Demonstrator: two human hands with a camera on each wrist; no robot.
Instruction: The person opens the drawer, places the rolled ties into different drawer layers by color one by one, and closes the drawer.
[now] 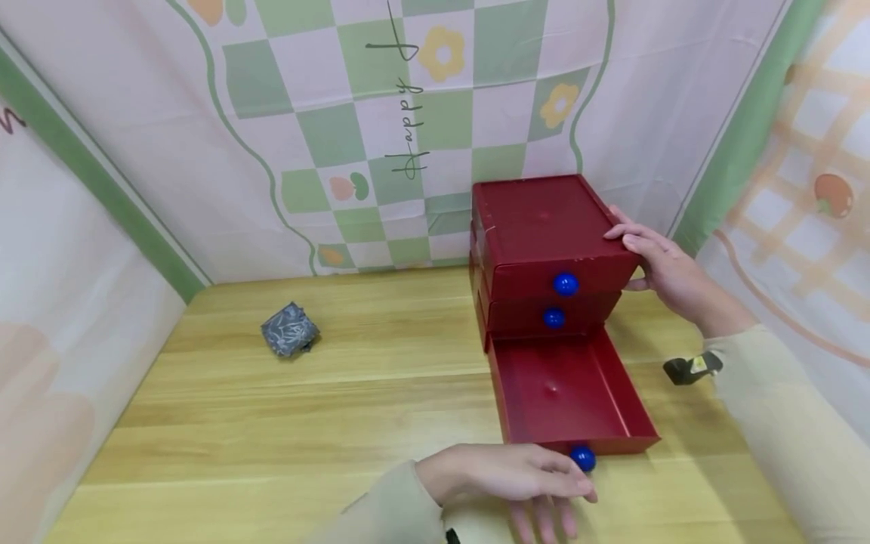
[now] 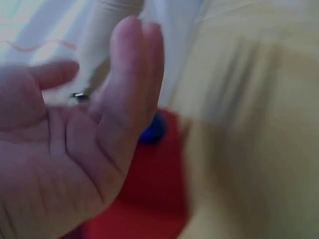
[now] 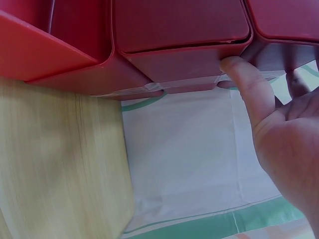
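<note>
A red drawer unit [image 1: 544, 219] with three tiers and blue knobs stands on the table; its bottom drawer [image 1: 557, 393] is pulled out and holds nothing. My left hand [image 1: 506, 474] hovers at the front of that drawer, beside its blue knob [image 1: 583, 458]. In the left wrist view its fingers [image 2: 130, 74] extend loosely, with no object in the palm. My right hand [image 1: 669, 276] rests against the unit's upper right edge, fingertips on the top. In the right wrist view one finger [image 3: 251, 84] presses the side of the unit.
A small dark grey leaf-patterned bundle [image 1: 290, 330] lies on the left part of the wooden table [image 1: 326, 423]. Printed cloth [image 1: 381, 113] hangs behind and on both sides of the table.
</note>
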